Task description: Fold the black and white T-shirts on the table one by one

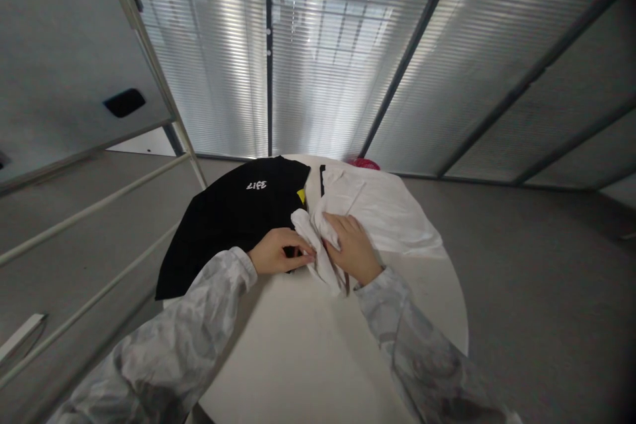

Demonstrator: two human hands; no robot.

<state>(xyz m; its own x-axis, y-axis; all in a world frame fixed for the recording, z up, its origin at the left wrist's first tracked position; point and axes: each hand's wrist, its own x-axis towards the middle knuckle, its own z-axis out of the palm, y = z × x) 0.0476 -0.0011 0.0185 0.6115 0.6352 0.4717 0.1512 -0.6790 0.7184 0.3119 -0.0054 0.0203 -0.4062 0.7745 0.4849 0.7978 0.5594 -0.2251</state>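
A white garment (382, 209) lies spread on the right part of a round white table (298, 344), with a bunched fold near its left edge. My left hand (278, 252) is closed in a pinch on that bunched white fabric, at the edge of a black T-shirt (233, 218) with white lettering. My right hand (352, 245) rests flat on the white garment, fingers pressed on the fold, right beside the left hand.
The black T-shirt hangs over the table's left edge. A small pink object (365, 163) sits at the far rim. A white metal rail frame (99, 205) stands to the left. Glass walls with blinds surround the grey floor (536, 265).
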